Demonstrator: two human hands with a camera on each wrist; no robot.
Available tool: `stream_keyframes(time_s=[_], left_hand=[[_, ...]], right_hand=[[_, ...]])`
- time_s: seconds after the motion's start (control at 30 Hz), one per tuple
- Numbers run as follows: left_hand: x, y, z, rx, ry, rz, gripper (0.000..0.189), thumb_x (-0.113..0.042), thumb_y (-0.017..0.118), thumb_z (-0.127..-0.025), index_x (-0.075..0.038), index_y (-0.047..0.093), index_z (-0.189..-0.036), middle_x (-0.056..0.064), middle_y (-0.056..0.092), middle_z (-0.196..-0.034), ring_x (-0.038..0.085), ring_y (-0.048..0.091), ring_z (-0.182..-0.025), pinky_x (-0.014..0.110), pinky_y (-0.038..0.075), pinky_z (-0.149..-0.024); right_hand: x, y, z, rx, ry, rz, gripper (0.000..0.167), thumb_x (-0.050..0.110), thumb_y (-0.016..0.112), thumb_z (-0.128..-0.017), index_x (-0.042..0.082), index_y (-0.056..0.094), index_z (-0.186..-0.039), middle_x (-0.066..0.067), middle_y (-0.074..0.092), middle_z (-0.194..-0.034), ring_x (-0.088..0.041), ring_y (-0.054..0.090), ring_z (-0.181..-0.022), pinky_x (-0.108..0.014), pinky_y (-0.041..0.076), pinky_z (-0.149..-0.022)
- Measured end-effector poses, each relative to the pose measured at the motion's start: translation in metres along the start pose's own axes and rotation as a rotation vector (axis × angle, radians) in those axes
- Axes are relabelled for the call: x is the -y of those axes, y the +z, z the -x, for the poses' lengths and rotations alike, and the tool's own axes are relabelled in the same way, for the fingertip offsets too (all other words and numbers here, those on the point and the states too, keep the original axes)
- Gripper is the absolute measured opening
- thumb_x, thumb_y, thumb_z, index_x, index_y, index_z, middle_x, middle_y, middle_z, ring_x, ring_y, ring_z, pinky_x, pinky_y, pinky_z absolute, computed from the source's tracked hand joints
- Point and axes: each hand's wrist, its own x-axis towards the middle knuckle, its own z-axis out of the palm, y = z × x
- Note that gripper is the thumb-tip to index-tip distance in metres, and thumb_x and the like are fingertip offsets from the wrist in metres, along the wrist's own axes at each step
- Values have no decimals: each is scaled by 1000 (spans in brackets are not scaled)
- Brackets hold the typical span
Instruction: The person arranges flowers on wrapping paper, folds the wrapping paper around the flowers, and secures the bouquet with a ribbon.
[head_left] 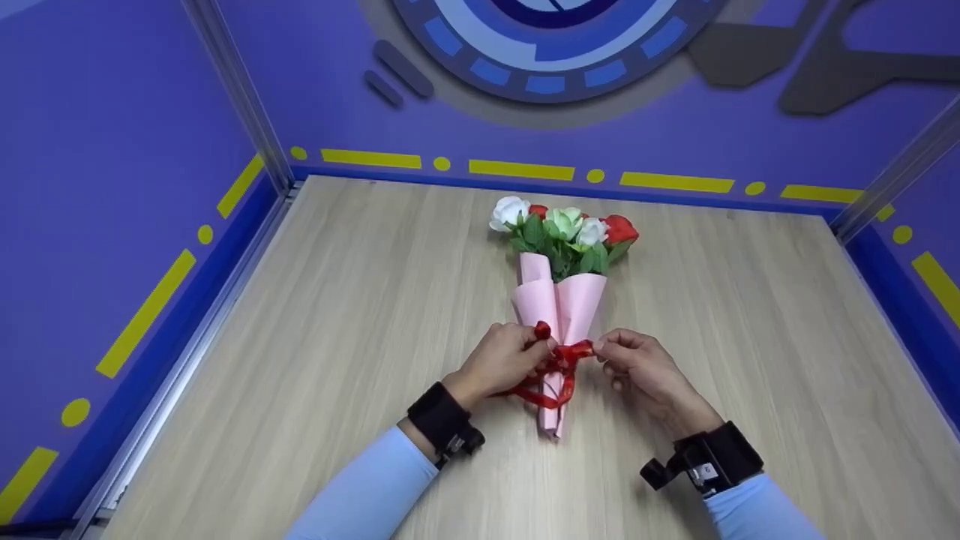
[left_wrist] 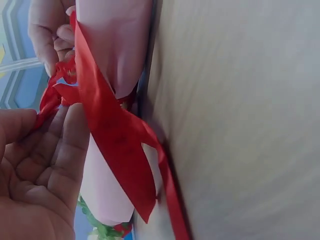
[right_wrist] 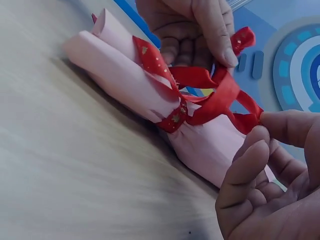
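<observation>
A bouquet lies on the table, its pink wrapping paper (head_left: 581,300) gathered at a narrow waist, with white, red and pale green flowers (head_left: 564,223) at the far end. Round the waist runs a shiny red ribbon (right_wrist: 172,119) with gold print, looped on top. My left hand (head_left: 506,361) pinches a loop of the ribbon between thumb and fingers on the bouquet's left side. On the right side my right hand (head_left: 649,371) pinches another loop with thumb and forefinger. One flat ribbon tail (left_wrist: 115,135) hangs down beside the paper in the left wrist view.
The bouquet rests on a wood-grain table (head_left: 360,300). Blue-purple panels (head_left: 465,135) with yellow dashes stand behind and at both sides, joined by metal posts (head_left: 247,97). Black camera straps (head_left: 442,416) circle both wrists.
</observation>
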Motion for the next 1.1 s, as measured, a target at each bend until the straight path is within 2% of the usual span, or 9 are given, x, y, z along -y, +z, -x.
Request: stream_keyframes(time_s=[0.2, 0.3, 0.43, 0.6, 0.7, 0.8, 0.87, 0.97, 1.1], left_hand=[[4, 0, 4, 34, -83, 128, 31, -20, 65, -102, -3, 80, -82, 7, 75, -71, 7, 63, -54, 19, 47, -49], [7, -1, 6, 44, -120, 156, 29, -19, 66, -102, 0, 79, -83, 13, 77, -76, 8, 67, -57, 19, 51, -51], [11, -3, 7, 40, -154, 140, 27, -18, 68, -101, -3, 77, -80, 12, 76, -76, 10, 68, -61, 19, 52, -55], [12, -6, 6, 42, -150, 68, 30, -22, 69, -101, -4, 74, -78, -1, 66, -65, 8, 59, -58, 20, 45, -54], [11, -7, 5, 44, -151, 21, 33, -25, 68, -102, -3, 73, -79, -8, 58, -63, 7, 53, -58, 21, 41, -55], [10, -6, 4, 49, -146, -22, 34, -26, 67, -103, -8, 68, -74, -10, 54, -63, 8, 50, -59, 23, 40, -56], [9, -6, 3, 57, -144, -38, 34, -27, 67, -104, -13, 66, -73, -9, 55, -66, 9, 50, -60, 24, 40, -57], [9, -6, 3, 73, -154, -65, 31, -25, 66, -104, -17, 66, -75, -8, 59, -72, 9, 52, -64, 25, 42, -61], [12, -11, 3, 89, -196, -98, 24, -19, 64, -103, -17, 70, -80, -7, 62, -77, 10, 55, -68, 25, 43, -64]], right_hand=[[-4, -10, 4, -4, -8, 30, 12, 10, 70, -99, 9, 67, -88, 1, 58, -75, -11, 52, -61, -23, 46, -52], [-8, -16, 7, -33, 4, 31, 12, 8, 68, -97, 10, 66, -85, 1, 56, -71, -12, 50, -59, -24, 44, -51], [-14, -19, 9, -44, 20, 3, 12, 8, 67, -97, 10, 66, -85, 1, 53, -67, -13, 48, -57, -24, 42, -51], [-18, -12, 8, 16, -7, -254, 17, 10, 62, -101, 11, 65, -85, 1, 59, -73, -11, 47, -60, -24, 43, -53], [-18, -4, 7, 80, -18, -457, 23, 8, 54, -104, 13, 62, -83, 1, 72, -88, -7, 45, -59, -22, 45, -55], [-18, 2, 6, 130, -21, -592, 28, 9, 45, -106, 15, 59, -84, -3, 80, -103, -5, 43, -54, -20, 48, -55], [-18, 4, 5, 167, -25, -635, 30, 11, 41, -109, 16, 59, -86, -4, 81, -105, -4, 44, -53, -20, 50, -55], [-20, 4, 4, 194, -29, -644, 32, 13, 40, -112, 15, 62, -89, -3, 80, -95, -4, 53, -56, -19, 53, -56], [-24, 0, 4, 114, -4, -609, 31, 9, 45, -112, 12, 65, -88, -2, 73, -81, -5, 62, -60, -19, 52, -56]])
